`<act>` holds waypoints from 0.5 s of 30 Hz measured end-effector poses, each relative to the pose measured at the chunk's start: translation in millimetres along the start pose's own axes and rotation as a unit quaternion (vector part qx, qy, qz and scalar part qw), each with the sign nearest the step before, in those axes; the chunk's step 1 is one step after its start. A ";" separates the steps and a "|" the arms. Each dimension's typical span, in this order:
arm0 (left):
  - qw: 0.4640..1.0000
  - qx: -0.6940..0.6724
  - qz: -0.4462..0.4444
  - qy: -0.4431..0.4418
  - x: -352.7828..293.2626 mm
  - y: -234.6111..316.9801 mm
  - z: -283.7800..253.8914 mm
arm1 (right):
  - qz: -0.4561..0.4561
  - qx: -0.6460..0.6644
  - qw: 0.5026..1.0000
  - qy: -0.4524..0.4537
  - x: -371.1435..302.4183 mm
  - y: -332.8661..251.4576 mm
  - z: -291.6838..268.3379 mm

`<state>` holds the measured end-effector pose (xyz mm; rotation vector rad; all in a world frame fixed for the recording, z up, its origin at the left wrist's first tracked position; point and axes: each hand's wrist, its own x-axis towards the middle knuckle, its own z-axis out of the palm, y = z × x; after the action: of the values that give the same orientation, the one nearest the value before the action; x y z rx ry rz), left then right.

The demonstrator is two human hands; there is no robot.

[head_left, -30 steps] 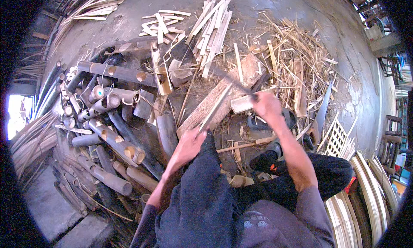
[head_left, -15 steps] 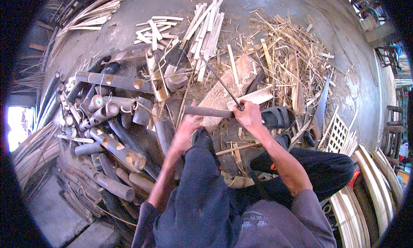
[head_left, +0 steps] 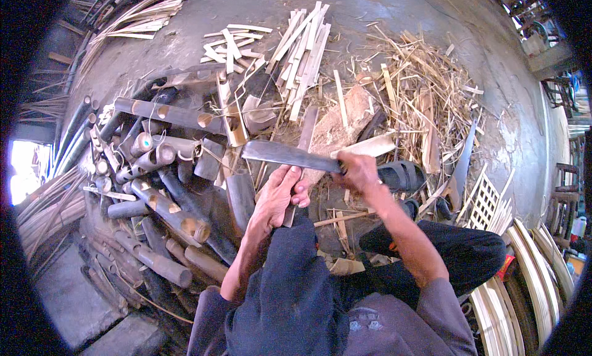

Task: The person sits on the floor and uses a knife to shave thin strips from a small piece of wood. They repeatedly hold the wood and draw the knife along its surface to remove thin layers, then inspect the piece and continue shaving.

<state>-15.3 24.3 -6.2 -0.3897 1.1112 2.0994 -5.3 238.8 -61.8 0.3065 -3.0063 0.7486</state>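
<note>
The right hand grips the knife by its handle, blade crossing over the bamboo strip at mid-frame; the left hand curls round that strip just below! Looks like a trimming step; a next stroke calls for steady hold, fingers clear of the edge. Beyond, a wooden block; upper right, heaped shavings.

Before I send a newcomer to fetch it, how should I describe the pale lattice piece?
Find the big heap of shavings at the right, then the saw beside its lower edge. Just right of the saw, beyond the bent right knee, lies the pale lattice piece. Square holes set it apart from the plain strips beside it.
</note>
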 end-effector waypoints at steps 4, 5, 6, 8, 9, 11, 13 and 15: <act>0.998 0.047 -0.020 -0.022 -32.3 11.4 -1.9 | 0.146 -0.020 0.988 -0.047 2.5 38.3 0.4; 0.996 0.066 -0.020 -0.063 -36.1 14.8 -2.4 | 0.212 -0.051 0.975 0.039 -6.3 87.0 8.1; 0.995 0.080 -0.037 -0.043 -54.7 18.5 -0.6 | 0.285 -0.015 0.958 0.041 -13.4 123.9 0.7; 0.987 0.157 -0.004 -0.026 -60.6 9.4 -19.5 | 0.263 0.021 0.963 0.060 -14.0 108.5 -14.9; 0.974 0.225 0.030 -0.023 -45.3 -4.3 -29.0 | 0.255 0.053 0.965 0.027 -8.4 67.4 -34.0; 0.951 0.306 0.049 -0.010 -9.4 -18.6 -28.5 | 0.234 -0.034 0.969 -0.074 -11.0 25.7 -14.0; 0.915 0.400 0.021 0.053 9.1 -22.2 -28.8 | 0.097 -0.046 0.986 -0.126 -9.5 -17.6 -15.6; 0.930 0.364 0.023 0.048 0.3 -11.0 -12.8 | 0.016 -0.136 0.989 -0.047 -13.4 9.2 5.5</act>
<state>-8.5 18.1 -20.4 -0.1007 1.8602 1.5563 6.1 246.7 -71.9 0.2907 -3.1560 0.3243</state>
